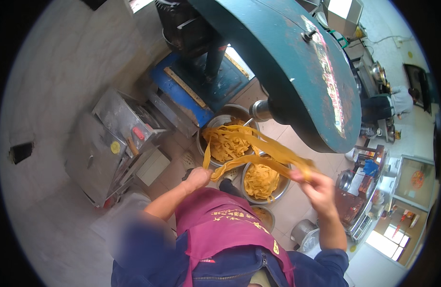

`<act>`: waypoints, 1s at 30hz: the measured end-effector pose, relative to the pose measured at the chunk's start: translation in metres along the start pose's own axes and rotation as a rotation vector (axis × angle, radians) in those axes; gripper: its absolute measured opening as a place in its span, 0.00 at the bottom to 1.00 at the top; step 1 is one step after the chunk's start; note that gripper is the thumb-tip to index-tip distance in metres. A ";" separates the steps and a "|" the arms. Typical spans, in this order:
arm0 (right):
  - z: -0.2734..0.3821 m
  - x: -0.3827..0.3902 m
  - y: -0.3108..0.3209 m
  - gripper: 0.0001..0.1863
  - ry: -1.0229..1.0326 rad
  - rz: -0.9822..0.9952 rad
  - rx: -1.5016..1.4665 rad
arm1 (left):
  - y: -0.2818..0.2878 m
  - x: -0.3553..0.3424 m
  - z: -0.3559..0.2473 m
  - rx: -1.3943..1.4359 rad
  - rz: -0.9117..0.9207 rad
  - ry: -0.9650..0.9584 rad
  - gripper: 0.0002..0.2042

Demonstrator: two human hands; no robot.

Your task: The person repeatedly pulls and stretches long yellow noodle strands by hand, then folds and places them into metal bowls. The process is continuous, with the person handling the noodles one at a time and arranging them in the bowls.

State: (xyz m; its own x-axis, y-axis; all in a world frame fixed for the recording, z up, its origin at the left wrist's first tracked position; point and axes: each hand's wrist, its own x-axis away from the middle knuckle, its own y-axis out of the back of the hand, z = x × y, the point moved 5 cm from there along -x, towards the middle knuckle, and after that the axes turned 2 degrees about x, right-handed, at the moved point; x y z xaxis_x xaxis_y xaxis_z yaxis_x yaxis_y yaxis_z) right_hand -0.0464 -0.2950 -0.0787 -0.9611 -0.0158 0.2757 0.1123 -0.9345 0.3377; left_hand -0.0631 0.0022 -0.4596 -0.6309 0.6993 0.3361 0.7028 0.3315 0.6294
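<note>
Long, flat yellow-brown strips (273, 149), soft and dough-like, stretch between my two hands above the bowls. My left hand (199, 178) is closed on one end of them, just over the apron's top edge. Farther right, my right hand (317, 188) grips the other end, raised and slightly blurred. Below hangs a large metal bowl (200, 149) with a heap of the same strips (226, 147). A second metal bowl (280, 195), nearer me, holds another pile (261, 181). Part of a third bowl (273, 221) shows beside my apron.
A big teal machine (297, 81) with a steel hub (260, 110) overhangs the bowls. Left stands a metal cabinet (98, 158) with a red-handled tool (138, 133); a blue stand (165, 86) is behind. At far right, another person (400, 101) stands by a counter. A metal pot (303, 230) sits lower right.
</note>
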 end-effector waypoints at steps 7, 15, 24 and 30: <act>-0.280 -0.111 -0.054 0.26 -0.337 0.044 0.880 | 0.088 -0.019 -0.119 0.022 0.041 0.040 0.11; -0.274 -0.024 -0.177 0.30 0.208 0.126 0.127 | 0.146 -0.039 -0.218 0.538 0.190 0.247 0.16; -0.171 -0.015 -0.117 0.09 0.088 -0.052 -0.396 | 0.201 -0.086 -0.255 0.972 0.458 -0.115 0.34; -0.093 0.004 -0.041 0.15 -0.006 0.014 -0.406 | 0.083 -0.094 -0.161 0.349 0.448 -0.346 0.37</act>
State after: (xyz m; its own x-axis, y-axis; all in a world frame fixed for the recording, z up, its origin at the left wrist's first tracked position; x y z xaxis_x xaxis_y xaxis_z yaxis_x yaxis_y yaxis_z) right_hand -0.0786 -0.2901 -0.1751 -0.9585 -0.0284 0.2835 0.0151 -0.9987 -0.0489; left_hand 0.0013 -0.1375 -0.3264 -0.1521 0.9609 0.2314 0.9744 0.1066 0.1980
